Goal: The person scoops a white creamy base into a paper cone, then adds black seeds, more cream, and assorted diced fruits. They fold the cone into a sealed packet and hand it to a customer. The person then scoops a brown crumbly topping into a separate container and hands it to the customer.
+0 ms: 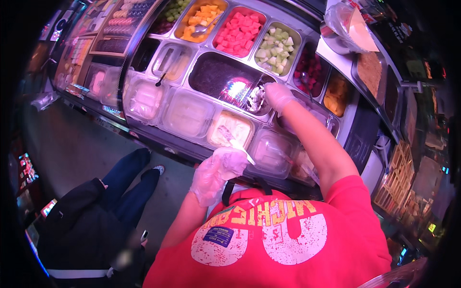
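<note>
My left hand [205, 181], in a clear glove, is closed around a pale lilac, soft-looking lump [233, 161] near the counter's front edge. Just beyond it, a tub of white cream [230, 126] has a white-handled spatula [241, 150] leaning out of it. My gloved right hand [279, 97] reaches into the right end of a long metal pan of dark crumbs [207, 77]. A white lump speckled with dark crumbs [257, 99] lies against its fingers. The fingertips are partly hidden, so a firm hold on that lump cannot be made out.
Metal pans of mango cubes [200, 21], red melon cubes [239, 32] and pale green fruit cubes [275, 49] line the back. Lidded clear tubs [188, 111] stand along the front. A person in dark clothes [81, 216] stands left. Right lies a wooden slatted rack [394, 180].
</note>
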`<state>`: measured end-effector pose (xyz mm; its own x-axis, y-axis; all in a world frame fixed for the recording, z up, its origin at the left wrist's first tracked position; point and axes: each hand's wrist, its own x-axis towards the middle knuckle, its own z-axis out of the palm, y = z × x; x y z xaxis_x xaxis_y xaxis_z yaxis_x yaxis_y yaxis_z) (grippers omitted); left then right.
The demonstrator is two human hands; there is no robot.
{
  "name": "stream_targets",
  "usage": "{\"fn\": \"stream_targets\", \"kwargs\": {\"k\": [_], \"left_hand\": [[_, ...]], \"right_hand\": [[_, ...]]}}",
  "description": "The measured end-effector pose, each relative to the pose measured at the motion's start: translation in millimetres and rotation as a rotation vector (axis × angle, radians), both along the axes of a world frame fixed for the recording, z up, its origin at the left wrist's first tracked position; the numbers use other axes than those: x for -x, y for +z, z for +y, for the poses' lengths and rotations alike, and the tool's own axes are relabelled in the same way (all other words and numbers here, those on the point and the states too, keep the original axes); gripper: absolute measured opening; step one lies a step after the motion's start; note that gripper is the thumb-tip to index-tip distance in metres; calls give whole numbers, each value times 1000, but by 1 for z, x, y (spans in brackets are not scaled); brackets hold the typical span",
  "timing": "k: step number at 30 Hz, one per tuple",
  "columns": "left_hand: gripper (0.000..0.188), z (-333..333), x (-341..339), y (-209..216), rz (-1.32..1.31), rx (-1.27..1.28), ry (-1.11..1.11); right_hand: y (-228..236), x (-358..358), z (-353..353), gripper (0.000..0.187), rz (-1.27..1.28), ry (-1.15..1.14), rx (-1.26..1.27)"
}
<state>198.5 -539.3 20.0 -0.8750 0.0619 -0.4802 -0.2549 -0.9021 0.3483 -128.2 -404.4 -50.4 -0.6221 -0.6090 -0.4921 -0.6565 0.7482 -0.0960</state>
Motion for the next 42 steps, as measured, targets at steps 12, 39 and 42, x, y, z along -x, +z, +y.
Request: {"fn": "stream_targets", "kwargs": {"k": [12,39,42], "left_hand": [[57,23,5,-4,56,-118,61],[34,72,146,4,348,677,237],[26,82,147,32,289,645,266]], "right_hand": [[16,11,8,17,110,453,27],[187,-75,140,25,-1086,-738,781],[187,-103,145,26,-1063,-797,904]]}}
